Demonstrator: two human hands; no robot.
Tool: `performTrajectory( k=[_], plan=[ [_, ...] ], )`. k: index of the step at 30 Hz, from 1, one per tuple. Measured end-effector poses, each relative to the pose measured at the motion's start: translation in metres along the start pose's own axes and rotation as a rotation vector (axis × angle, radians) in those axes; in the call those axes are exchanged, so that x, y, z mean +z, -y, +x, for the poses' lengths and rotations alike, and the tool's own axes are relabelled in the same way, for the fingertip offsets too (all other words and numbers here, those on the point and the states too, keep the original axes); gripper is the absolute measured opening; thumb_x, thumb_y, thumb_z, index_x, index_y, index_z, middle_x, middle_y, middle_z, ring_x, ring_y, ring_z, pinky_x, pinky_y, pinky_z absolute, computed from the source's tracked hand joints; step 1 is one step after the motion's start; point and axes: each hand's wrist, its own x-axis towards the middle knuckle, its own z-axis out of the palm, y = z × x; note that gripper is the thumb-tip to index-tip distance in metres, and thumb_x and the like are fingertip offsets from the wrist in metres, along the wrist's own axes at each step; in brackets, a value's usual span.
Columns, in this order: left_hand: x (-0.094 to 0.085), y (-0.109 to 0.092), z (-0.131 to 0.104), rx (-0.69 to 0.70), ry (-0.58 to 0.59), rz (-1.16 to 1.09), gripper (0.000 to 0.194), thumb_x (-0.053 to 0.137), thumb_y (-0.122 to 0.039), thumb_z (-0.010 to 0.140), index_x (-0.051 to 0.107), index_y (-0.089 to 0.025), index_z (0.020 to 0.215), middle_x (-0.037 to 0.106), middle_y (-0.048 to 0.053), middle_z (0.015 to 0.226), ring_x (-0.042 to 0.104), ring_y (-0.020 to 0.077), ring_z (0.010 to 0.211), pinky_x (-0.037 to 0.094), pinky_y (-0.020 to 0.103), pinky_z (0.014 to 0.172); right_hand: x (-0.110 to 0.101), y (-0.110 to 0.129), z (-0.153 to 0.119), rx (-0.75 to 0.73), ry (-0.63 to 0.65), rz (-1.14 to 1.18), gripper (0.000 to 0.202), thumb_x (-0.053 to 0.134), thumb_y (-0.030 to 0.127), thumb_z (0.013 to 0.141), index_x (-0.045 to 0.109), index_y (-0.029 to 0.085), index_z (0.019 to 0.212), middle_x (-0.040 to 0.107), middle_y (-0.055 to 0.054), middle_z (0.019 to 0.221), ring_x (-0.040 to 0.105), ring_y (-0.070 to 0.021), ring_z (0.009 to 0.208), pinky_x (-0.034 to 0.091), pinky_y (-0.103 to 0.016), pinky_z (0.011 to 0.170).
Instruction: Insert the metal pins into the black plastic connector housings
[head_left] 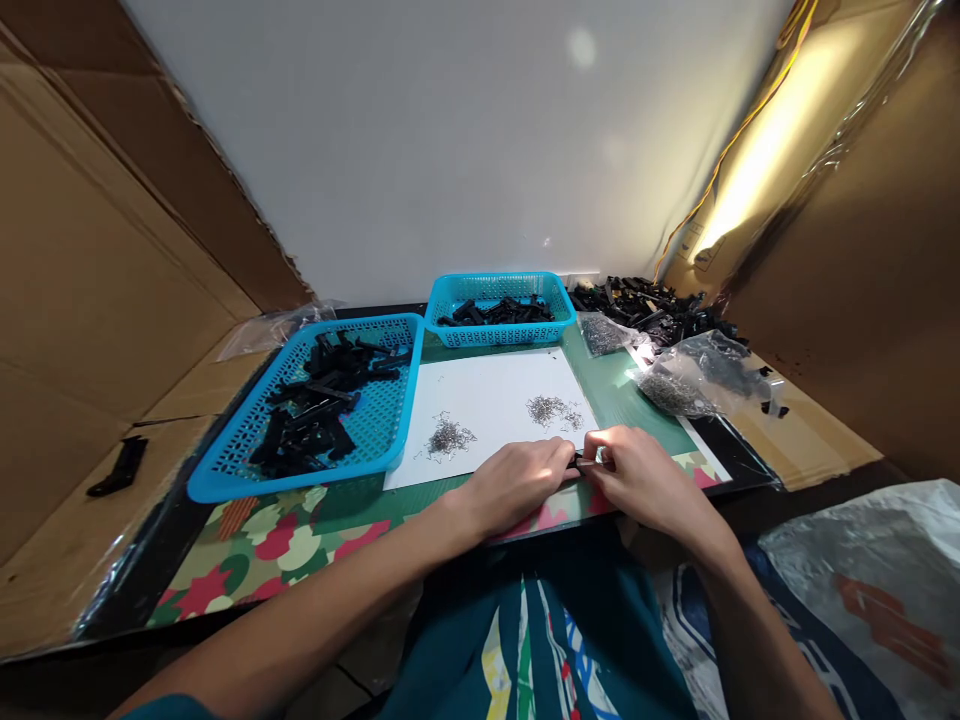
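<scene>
Close together at the front edge of the table, my left hand [521,482] and my right hand [636,474] meet around a small black plastic part [576,460]. The left fingers are wrapped round it, hiding most of its shape. On its right end the right thumb and fingers are pinched; whether they also hold a tiny metal piece is too small to tell. Just beyond the hands lies a white sheet [495,385]. On it sit two piles of small metal springs or wire clips, one left [448,437] and one right [547,410].
A large blue basket [414,400] with black parts stands left, a smaller blue basket [501,279] at the back. Back right lies a heap of black parts [645,305] beside clear bags [679,385] of small metal pieces. One black part [120,467] lies far left. Cardboard walls flank the table.
</scene>
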Motion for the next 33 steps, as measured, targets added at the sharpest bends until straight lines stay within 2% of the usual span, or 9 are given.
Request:
performTrajectory(
  k=[4,10,15,19,22,27,33],
  plan=[
    [-0.001,0.001,0.0,-0.01,0.011,-0.017,0.033,0.033,-0.041,0.113,0.048,-0.019,0.092,0.062,0.004,0.081,0.062,0.02,0.067,0.039,0.03,0.056,-0.003,-0.004,-0.005,0.012,0.055,0.029,0.021,0.06,0.02,0.093,0.067,0.021,0.073,0.065,-0.003,0.066,0.051,-0.0174,0.06,0.026,-0.029,0.057],
    [0.0,0.001,-0.001,-0.017,0.02,-0.006,0.035,0.032,-0.043,0.113,0.048,-0.019,0.093,0.063,0.004,0.082,0.063,0.0204,0.067,0.038,0.031,0.055,-0.001,-0.013,-0.005,-0.001,0.051,0.077,0.02,0.065,0.027,0.093,0.064,0.021,0.075,0.067,-0.002,0.069,0.055,-0.0172,0.064,0.028,-0.027,0.057],
    [-0.002,0.0,0.0,0.008,0.014,-0.001,0.032,0.034,-0.04,0.113,0.049,-0.018,0.094,0.064,0.004,0.083,0.063,0.0199,0.066,0.037,0.031,0.054,-0.006,-0.015,-0.006,0.047,0.05,0.2,0.019,0.062,0.036,0.096,0.068,0.02,0.088,0.065,0.001,0.065,0.055,-0.0164,0.06,0.032,-0.027,0.058],
    [-0.003,-0.001,0.001,0.028,0.006,0.047,0.029,0.036,-0.036,0.113,0.049,-0.018,0.095,0.065,0.005,0.082,0.064,0.0212,0.067,0.036,0.031,0.054,-0.006,-0.015,-0.005,0.019,-0.072,0.308,0.031,0.054,0.037,0.101,0.062,0.02,0.076,0.056,0.003,0.059,0.049,-0.0151,0.058,0.032,-0.027,0.057],
    [-0.004,-0.001,0.001,0.029,0.011,0.075,0.028,0.036,-0.036,0.113,0.048,-0.018,0.094,0.064,0.004,0.081,0.064,0.0211,0.066,0.036,0.032,0.053,-0.001,-0.017,-0.004,-0.012,-0.155,0.327,0.038,0.049,0.038,0.103,0.06,0.02,0.071,0.058,0.001,0.062,0.051,-0.0155,0.062,0.033,-0.028,0.059],
    [-0.003,-0.002,0.001,0.027,0.009,0.086,0.027,0.036,-0.035,0.113,0.048,-0.018,0.095,0.063,0.003,0.08,0.064,0.0207,0.065,0.036,0.031,0.051,0.009,-0.017,-0.005,0.034,-0.114,0.324,0.036,0.056,0.039,0.098,0.072,0.017,0.075,0.068,-0.003,0.068,0.055,-0.0172,0.062,0.033,-0.028,0.058],
    [-0.002,-0.003,0.0,0.023,0.003,0.079,0.03,0.033,-0.034,0.113,0.048,-0.018,0.094,0.062,0.004,0.08,0.065,0.0204,0.066,0.04,0.03,0.053,0.014,-0.012,-0.004,0.005,-0.136,0.241,0.031,0.058,0.03,0.092,0.066,0.018,0.065,0.06,-0.001,0.057,0.046,-0.0141,0.055,0.03,-0.028,0.055]
  ],
)
